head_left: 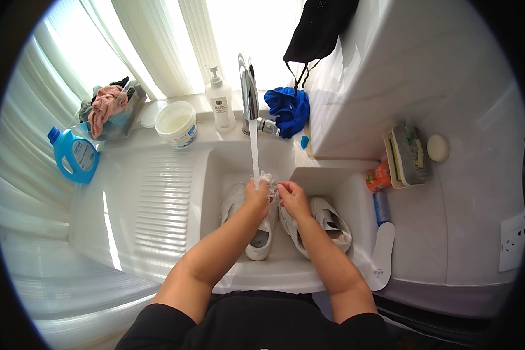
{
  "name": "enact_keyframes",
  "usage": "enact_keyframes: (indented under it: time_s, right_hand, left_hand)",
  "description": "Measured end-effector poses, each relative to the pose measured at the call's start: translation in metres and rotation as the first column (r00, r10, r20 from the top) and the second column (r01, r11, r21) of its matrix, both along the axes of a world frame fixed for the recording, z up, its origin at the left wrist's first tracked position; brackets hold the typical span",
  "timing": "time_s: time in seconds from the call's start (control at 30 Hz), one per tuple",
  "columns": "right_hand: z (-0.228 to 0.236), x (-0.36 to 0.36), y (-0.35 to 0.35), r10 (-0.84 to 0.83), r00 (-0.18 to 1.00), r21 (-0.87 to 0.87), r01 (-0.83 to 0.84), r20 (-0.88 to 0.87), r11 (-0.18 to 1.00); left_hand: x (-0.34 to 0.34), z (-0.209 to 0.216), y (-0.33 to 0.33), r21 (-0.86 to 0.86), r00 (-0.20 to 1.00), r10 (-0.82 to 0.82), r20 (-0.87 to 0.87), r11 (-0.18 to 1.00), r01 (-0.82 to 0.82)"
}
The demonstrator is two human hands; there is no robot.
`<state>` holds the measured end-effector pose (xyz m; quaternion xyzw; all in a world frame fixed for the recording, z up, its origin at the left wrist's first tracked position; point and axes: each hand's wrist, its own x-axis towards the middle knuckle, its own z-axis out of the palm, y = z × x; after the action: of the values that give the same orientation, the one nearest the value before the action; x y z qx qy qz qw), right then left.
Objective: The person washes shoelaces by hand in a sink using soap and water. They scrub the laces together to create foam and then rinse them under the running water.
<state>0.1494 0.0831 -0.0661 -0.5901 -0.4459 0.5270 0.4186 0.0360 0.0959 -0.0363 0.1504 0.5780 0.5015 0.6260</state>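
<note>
Water runs from the tall chrome faucet (pixel 248 87) onto a wet, bunched white bundle (pixel 268 182) that looks like shoelaces. My left hand (pixel 256 195) is closed round this bundle under the stream. Close beside it, my right hand (pixel 294 198) has its fingers pinched together at the bundle's right edge. Below my hands, white shoes stand in the white sink (pixel 216 175). The left shoe (pixel 259 242) is partly covered by my left forearm, and the right shoe (pixel 332 224) shows behind my right forearm.
Left of the basin is a ribbed washboard (pixel 164 201). Along the back stand a blue detergent bottle (pixel 79 156), a white tub (pixel 177 123), a pump bottle (pixel 220 105) and a blue cloth (pixel 289 111). On the right lie a white insole (pixel 382 256) and a brush holder (pixel 407 154).
</note>
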Motion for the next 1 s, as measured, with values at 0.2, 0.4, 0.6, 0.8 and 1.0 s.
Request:
enact_keyframes:
  time_s: [0.2,0.4,0.6,0.8,1.0]
  right_hand:
    - [0.013,-0.041,-0.007,-0.03,0.974,-0.288,-0.036,-0.223,0.957]
    - [0.043,-0.067,-0.013,-0.031,0.768,-0.357,-0.262,-0.64,0.897]
    - [0.015,-0.1,-0.032,-0.101,0.979,0.0,0.103,-0.176,0.995]
    - [0.023,-0.101,-0.064,0.004,1.0,0.284,-0.006,0.009,0.959]
    - [0.046,-0.079,-0.025,-0.333,0.759,-0.344,0.153,-0.559,0.927]
  left_hand:
    - [-0.048,0.001,-0.035,0.058,0.942,-0.272,0.196,0.962,0.266]
    - [-0.059,0.038,-0.04,0.059,0.941,-0.066,0.332,0.997,0.049]
    - [-0.05,0.014,-0.048,0.076,0.895,-0.116,0.43,0.993,0.093]
    - [-0.057,-0.024,-0.034,0.095,0.84,-0.106,0.532,0.993,0.065]
    - [-0.03,0.02,-0.051,-0.005,0.906,-0.056,0.421,0.998,0.064]
